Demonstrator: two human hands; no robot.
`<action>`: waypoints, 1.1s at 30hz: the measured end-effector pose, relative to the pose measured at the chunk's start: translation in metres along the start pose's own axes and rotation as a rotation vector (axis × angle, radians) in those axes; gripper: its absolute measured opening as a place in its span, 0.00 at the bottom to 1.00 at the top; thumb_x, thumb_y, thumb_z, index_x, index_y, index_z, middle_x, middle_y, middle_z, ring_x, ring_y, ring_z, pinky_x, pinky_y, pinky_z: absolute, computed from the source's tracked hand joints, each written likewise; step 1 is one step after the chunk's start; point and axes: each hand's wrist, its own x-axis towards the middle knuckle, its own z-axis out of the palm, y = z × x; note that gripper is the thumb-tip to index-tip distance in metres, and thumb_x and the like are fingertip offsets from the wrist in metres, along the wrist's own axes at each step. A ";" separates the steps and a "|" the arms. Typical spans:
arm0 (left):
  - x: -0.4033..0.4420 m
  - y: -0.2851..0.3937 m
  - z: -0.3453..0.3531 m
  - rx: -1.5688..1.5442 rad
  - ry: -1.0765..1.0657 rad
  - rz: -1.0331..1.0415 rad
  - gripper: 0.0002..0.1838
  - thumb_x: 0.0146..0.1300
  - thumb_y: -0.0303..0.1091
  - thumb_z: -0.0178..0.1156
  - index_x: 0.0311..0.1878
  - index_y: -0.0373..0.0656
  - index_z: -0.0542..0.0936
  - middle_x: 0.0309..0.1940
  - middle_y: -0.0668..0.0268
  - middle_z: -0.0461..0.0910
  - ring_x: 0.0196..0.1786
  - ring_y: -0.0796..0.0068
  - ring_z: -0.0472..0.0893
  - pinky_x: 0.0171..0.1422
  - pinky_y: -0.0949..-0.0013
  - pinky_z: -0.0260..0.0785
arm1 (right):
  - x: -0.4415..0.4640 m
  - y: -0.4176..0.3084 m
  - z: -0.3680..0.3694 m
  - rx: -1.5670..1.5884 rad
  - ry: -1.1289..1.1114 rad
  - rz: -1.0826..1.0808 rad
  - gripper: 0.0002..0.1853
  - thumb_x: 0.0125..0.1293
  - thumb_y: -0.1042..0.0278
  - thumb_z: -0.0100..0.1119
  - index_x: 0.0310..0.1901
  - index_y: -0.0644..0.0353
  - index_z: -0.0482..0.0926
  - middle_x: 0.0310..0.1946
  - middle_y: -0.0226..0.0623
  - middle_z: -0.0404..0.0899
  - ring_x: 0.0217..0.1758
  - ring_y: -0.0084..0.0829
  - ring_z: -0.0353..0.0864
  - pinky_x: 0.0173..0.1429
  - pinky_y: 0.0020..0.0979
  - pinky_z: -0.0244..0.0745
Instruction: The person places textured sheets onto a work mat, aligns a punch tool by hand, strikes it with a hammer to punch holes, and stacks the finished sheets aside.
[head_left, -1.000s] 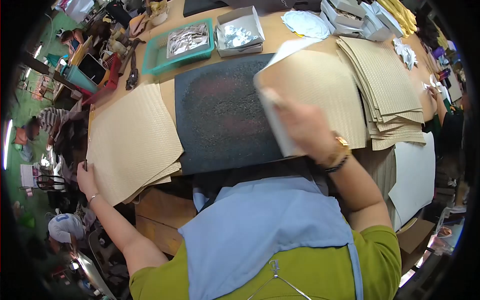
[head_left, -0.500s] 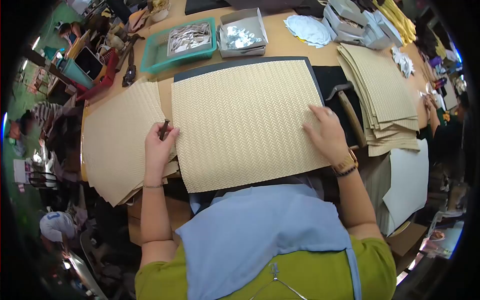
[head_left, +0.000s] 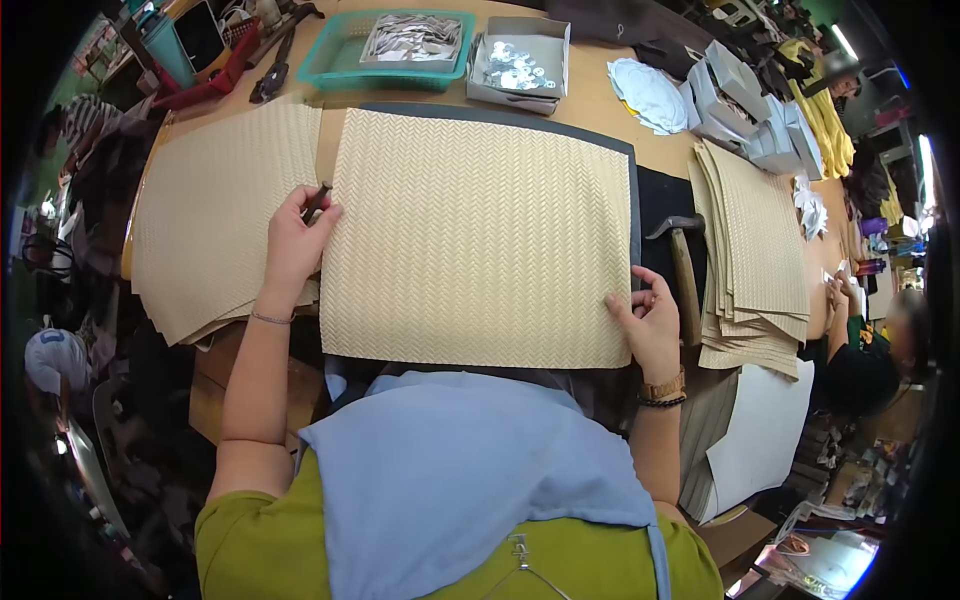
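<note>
A cream sheet with a herringbone weave lies in front of me over a dark board, which shows along the far and right edges. My left hand is closed around a short dark metal punch, its thumb and fingertips at the sheet's left edge. At the lower right edge, my right hand grips the sheet, thumb on top and the other fingers curled by the border. Just right of that hand lies a hammer with a wooden handle.
Similar woven sheets are stacked at left and at right. A teal basket and a grey box of small metallic pieces stand at the back. White sheets sit lower right. Another person is at far right.
My right hand has slid down along the sheet's right edge and now pinches it there. The sheet has turned slightly clockwise. My left hand still holds the punch at the left edge; the view has shifted.
</note>
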 end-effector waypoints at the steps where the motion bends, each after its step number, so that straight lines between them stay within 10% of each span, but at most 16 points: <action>1: 0.001 -0.001 0.000 -0.025 0.003 0.011 0.10 0.58 0.30 0.65 0.38 0.34 0.77 0.31 0.68 0.79 0.37 0.80 0.76 0.45 0.74 0.69 | -0.002 -0.002 0.001 0.055 -0.020 0.033 0.31 0.52 0.69 0.71 0.57 0.66 0.70 0.26 0.30 0.78 0.24 0.14 0.70 0.28 0.19 0.67; 8: 0.009 -0.004 -0.003 0.111 0.017 0.034 0.11 0.62 0.32 0.62 0.43 0.36 0.76 0.36 0.68 0.77 0.37 0.82 0.74 0.44 0.78 0.67 | -0.006 0.001 0.001 -0.022 0.100 -0.112 0.30 0.56 0.70 0.69 0.59 0.64 0.67 0.27 0.27 0.74 0.25 0.13 0.68 0.29 0.18 0.66; 11: 0.025 0.014 -0.006 -0.462 -0.077 -0.225 0.10 0.66 0.31 0.57 0.47 0.39 0.75 0.38 0.72 0.73 0.34 0.86 0.70 0.41 0.79 0.65 | 0.006 0.029 -0.005 -0.038 0.205 -0.207 0.27 0.59 0.68 0.67 0.59 0.63 0.69 0.30 0.25 0.73 0.28 0.12 0.66 0.30 0.16 0.63; 19: 0.071 0.075 0.093 -0.577 -0.229 0.303 0.14 0.65 0.29 0.60 0.52 0.37 0.76 0.44 0.68 0.79 0.44 0.83 0.78 0.51 0.77 0.72 | 0.014 0.069 0.002 0.062 0.395 -0.315 0.08 0.63 0.73 0.62 0.43 0.63 0.80 0.30 0.23 0.76 0.29 0.12 0.68 0.31 0.15 0.63; 33: 0.086 0.076 0.160 -0.406 -0.078 0.230 0.13 0.59 0.32 0.67 0.47 0.43 0.81 0.36 0.72 0.82 0.38 0.87 0.77 0.40 0.81 0.69 | 0.013 0.068 0.003 0.007 0.420 -0.342 0.04 0.63 0.77 0.61 0.39 0.65 0.80 0.30 0.27 0.77 0.30 0.15 0.73 0.34 0.17 0.69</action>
